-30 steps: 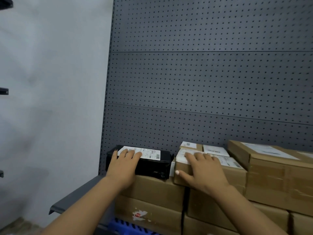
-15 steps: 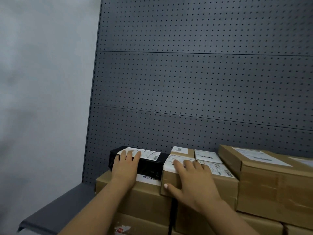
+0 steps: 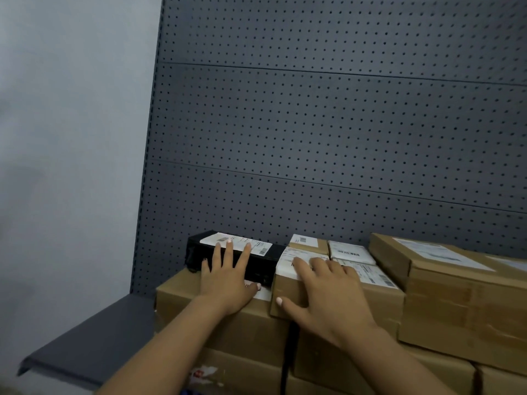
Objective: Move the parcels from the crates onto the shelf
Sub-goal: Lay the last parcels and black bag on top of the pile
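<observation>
One long black parcel [image 3: 233,258], about nine brown cardboard parcels [image 3: 467,297], two bare hands [image 3: 228,283], one grey metal shelf [image 3: 94,337].

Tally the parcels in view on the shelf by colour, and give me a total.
Black parcels: 1
Brown parcels: 8
Total: 9, counting only what the frame shows; the stacks are cut off at the right and bottom edges.

Long parcel [image 3: 265,262] atop stacked boxes [image 3: 182,302], left of small parcel [image 3: 291,292]; pegboard [image 3: 313,138] behind.
</observation>
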### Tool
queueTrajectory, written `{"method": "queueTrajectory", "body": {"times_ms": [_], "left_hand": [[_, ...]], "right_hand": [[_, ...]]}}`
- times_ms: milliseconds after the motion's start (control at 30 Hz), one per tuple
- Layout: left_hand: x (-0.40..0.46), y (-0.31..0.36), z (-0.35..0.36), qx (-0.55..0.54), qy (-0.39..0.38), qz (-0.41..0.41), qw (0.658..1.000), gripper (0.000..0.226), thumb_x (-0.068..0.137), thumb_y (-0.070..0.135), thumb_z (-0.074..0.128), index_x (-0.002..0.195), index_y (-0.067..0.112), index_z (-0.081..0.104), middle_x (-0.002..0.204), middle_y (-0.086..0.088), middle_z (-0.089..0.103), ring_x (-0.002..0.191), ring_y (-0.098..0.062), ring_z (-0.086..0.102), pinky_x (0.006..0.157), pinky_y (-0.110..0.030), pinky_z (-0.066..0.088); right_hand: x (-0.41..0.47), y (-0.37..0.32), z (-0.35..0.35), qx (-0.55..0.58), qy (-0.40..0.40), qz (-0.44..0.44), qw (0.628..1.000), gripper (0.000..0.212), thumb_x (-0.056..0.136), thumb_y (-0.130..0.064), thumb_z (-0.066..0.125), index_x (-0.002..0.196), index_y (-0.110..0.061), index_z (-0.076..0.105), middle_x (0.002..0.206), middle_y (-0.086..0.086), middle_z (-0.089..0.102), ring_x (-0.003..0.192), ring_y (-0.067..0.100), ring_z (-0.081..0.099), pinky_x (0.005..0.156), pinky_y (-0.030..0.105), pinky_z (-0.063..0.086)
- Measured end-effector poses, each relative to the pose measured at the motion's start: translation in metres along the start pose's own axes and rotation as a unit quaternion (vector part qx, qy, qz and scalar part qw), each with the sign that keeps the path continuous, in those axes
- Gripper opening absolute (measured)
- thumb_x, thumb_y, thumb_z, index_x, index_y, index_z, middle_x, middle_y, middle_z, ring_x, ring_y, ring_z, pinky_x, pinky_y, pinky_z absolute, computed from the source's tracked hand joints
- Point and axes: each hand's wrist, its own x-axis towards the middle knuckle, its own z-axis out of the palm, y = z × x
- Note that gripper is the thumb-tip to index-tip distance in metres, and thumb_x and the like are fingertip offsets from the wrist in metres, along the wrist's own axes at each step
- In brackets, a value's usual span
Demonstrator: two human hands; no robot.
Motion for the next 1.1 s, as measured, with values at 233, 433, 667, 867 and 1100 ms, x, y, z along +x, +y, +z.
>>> {"method": "queueTrajectory", "body": {"times_ms": [233, 433, 667, 867, 1100], "left_hand": [[-0.003, -0.003, -0.002, 0.030, -0.005, -0.009, 0.999, 0.083, 0.088, 0.069, 0.033, 0.146, 0.043, -0.019, 0.160, -0.004, -0.012, 0.145, -0.029, -0.015, 0.116, -0.053, -0.002], [-0.002, -0.001, -0.004, 0.083, -0.001, 0.001, 0.997, 0.083, 0.089, 0.070, 0.026, 0.145, 0.036, -0.026, 0.159, -0.008, -0.014, 0.144, -0.031, -0.019, 0.114, -0.054, -0.012], [-0.012, 0.004, -0.016, 0.097, 0.072, 0.050, 0.991, 0.082, 0.094, 0.061, 0.030, 0.150, 0.023, -0.017, 0.160, -0.010, -0.010, 0.146, -0.030, -0.012, 0.117, -0.051, -0.003], [-0.059, -0.003, -0.033, 0.033, 0.193, 0.137, 0.971, 0.078, 0.074, 0.053, 0.068, 0.139, 0.016, 0.048, 0.138, -0.011, 0.052, 0.131, -0.031, 0.044, 0.103, -0.050, 0.038], [-0.127, -0.004, -0.061, 0.033, 0.184, 0.188, 0.964, 0.075, 0.080, 0.051, 0.063, 0.144, 0.020, 0.040, 0.143, -0.009, 0.047, 0.135, -0.028, 0.040, 0.108, -0.046, 0.031]], "right_hand": [[-0.001, -0.001, -0.003, 0.007, -0.013, 0.002, 1.000, 0.078, 0.079, -0.077, 0.019, 0.143, -0.033, 0.021, 0.139, -0.001, 0.041, 0.127, 0.025, 0.039, 0.106, 0.044, 0.029], [0.000, 0.001, -0.006, 0.010, -0.027, 0.001, 1.000, 0.084, 0.070, -0.077, 0.010, 0.142, -0.034, 0.021, 0.138, -0.002, 0.042, 0.126, 0.024, 0.039, 0.106, 0.043, 0.030], [0.004, 0.003, -0.010, 0.008, -0.050, 0.003, 0.999, 0.073, 0.085, -0.073, 0.031, 0.145, -0.031, 0.020, 0.143, -0.001, 0.039, 0.131, 0.025, 0.035, 0.109, 0.044, 0.028], [0.002, -0.002, -0.020, 0.016, -0.012, 0.003, 1.000, 0.084, 0.080, -0.077, 0.015, 0.149, -0.028, 0.018, 0.149, 0.001, 0.034, 0.137, 0.023, 0.029, 0.114, 0.045, 0.021], [-0.055, -0.019, -0.071, 0.014, 0.073, -0.052, 0.996, 0.072, 0.088, -0.066, 0.024, 0.143, -0.021, 0.038, 0.138, 0.006, 0.050, 0.128, 0.026, 0.044, 0.105, 0.045, 0.035]]}}
